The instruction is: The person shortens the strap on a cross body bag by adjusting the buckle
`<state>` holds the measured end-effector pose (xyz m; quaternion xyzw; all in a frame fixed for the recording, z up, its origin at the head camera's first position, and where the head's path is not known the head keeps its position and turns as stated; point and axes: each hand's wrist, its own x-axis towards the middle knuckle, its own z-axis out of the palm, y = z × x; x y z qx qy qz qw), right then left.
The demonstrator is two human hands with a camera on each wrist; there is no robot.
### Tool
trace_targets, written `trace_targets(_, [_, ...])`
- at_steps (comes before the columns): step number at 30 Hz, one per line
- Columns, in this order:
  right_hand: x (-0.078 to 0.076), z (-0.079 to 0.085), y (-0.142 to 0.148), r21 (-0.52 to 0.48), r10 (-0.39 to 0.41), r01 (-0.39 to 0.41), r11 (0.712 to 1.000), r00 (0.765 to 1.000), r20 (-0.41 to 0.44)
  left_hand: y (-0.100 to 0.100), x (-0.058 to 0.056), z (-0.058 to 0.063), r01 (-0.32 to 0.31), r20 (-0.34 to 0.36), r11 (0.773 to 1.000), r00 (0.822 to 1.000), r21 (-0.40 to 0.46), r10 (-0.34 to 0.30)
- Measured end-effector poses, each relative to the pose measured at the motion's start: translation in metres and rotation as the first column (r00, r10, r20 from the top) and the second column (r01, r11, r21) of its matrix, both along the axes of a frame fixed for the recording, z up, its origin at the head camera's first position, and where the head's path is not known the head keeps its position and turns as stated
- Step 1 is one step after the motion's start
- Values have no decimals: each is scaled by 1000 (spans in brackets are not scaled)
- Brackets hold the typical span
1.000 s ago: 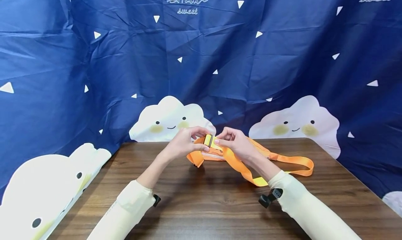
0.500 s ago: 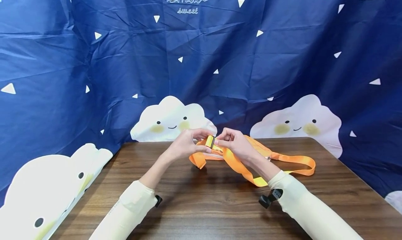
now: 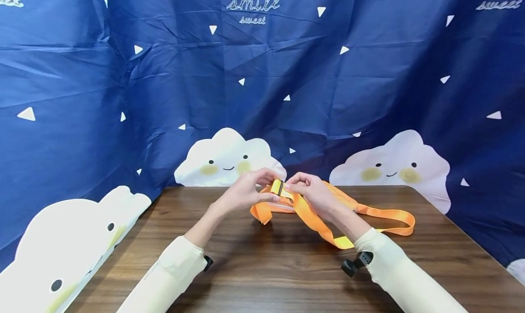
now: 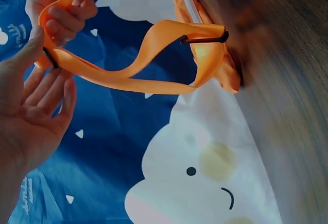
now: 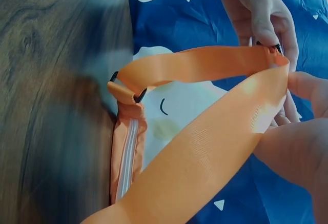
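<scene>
Above the table, an orange webbing strap (image 3: 307, 217) is stretched between both hands. My left hand (image 3: 246, 191) pinches it between thumb and fingers at a dark strap slider (image 3: 280, 188), beside a bright yellow stretch of webbing. Right against the slider, my right hand (image 3: 313, 195) pinches the strap with thumb and index finger. The strap belongs to an orange bag (image 5: 117, 152) with a white zipper (image 5: 128, 155). A second dark buckle (image 4: 205, 39) joins strap and bag in the left wrist view. My fingers partly hide how the webbing runs through the slider.
The bag lies on a brown wood-grain table (image 3: 262, 276), near its far edge. A strap loop (image 3: 393, 222) rests to the right. Behind hangs a blue curtain (image 3: 262, 85) with white clouds and triangles.
The slider has tilted a little and shifted slightly right towards my right fingers. Both hands keep their pinch on the strap. The head view has shifted slightly.
</scene>
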<state>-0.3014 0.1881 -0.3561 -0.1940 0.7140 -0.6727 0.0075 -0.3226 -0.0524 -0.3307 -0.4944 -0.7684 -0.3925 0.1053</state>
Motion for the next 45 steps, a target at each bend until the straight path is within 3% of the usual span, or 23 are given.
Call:
trace_targets(7, [-1, -1, 15, 107, -19, 11, 994, 997, 73, 7, -3, -4, -26, -8, 999, 1000, -40, 25])
trace_targets(18, [0, 3, -1, 56, 10, -7, 998, 999, -48, -4, 0, 5, -54, 9, 997, 998, -53, 55])
trace_targets(34, [0, -4, -8, -29, 4, -6, 1000, 997, -79, -3, -4, 3, -32, -34, 998, 999, -46, 31])
trace_targets(42, [0, 2, 4, 159, 21, -26, 987, 999, 31, -12, -4, 5, -54, -15, 998, 998, -43, 54])
trace_targets(45, [-1, 2, 7, 178, 25, -31, 984, 999, 37, -10, -6, 5, -53, 0, 998, 999, -41, 53])
